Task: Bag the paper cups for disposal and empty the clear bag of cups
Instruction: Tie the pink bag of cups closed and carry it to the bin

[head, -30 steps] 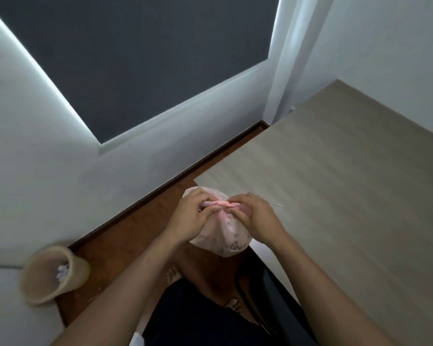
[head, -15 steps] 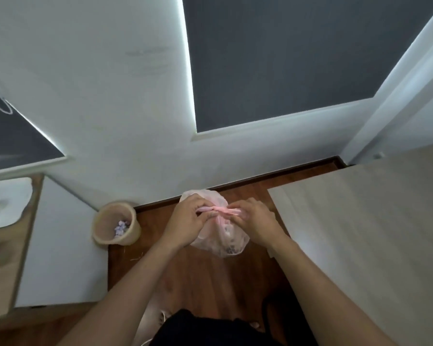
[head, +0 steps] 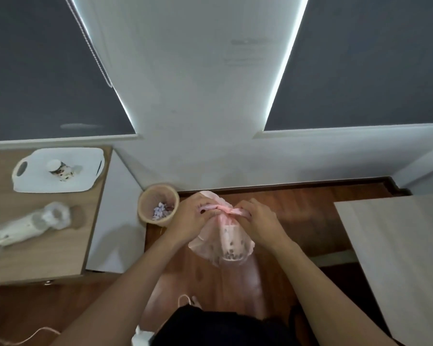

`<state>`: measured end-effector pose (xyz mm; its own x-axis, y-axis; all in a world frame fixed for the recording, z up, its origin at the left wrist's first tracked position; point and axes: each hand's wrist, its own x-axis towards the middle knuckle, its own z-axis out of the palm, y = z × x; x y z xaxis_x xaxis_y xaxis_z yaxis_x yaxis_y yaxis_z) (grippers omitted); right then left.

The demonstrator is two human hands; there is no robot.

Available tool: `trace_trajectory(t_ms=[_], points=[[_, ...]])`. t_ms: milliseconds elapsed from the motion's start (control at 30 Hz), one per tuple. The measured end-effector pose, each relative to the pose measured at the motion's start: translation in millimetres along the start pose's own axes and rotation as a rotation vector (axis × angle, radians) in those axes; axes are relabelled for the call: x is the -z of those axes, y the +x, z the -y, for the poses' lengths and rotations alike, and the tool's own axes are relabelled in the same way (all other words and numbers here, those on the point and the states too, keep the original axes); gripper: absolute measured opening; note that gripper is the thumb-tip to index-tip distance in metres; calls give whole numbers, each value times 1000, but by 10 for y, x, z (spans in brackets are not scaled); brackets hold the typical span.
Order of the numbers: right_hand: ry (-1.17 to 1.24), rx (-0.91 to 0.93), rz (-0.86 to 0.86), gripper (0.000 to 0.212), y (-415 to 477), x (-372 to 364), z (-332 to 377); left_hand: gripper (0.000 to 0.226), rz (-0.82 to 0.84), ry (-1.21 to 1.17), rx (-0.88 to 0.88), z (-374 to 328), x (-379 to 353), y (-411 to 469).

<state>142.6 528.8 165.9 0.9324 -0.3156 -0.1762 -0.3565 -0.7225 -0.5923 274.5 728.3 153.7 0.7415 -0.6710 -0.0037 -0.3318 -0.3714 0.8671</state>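
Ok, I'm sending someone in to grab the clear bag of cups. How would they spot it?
Look at the wooden side table left of the round beige waste bin. Nearer than the white handled tray, the clear plastic bag of stacked white cups lies on its side, unlike the tray's single patterned paper cup.

a pink bag point(head: 221, 242) of cups is gripped at its knotted neck by the left hand point(head: 189, 219) and right hand point(head: 259, 222), beside a beige bin point(head: 145, 208).

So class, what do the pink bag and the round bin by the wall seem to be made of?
Pink bag: thin, translucent plastic film; the patterned cups show through and it crinkles where knotted. Round bin: matte beige, probably plastic, though paperboard can't be excluded.
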Motion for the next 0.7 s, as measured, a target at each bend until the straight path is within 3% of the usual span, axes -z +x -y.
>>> trace_trajectory(t_ms=[167,300,433,600,700], points=[[133,31,22,27,332,-280,307,34,-88,-24,115,435,287,59],[174,-24,30,31,646,-411,456,48,-265,-116,343,656,334,70],[159,-9,73,30,1002,-531,476,14,-171,-161,384,869,307,161],[179,-6,142,25,1424,-683,385,7,-153,-169,432,1120,263,459],[191,2,195,24,1799,-908,215,26,-171,-150,450,1444,203,767]])
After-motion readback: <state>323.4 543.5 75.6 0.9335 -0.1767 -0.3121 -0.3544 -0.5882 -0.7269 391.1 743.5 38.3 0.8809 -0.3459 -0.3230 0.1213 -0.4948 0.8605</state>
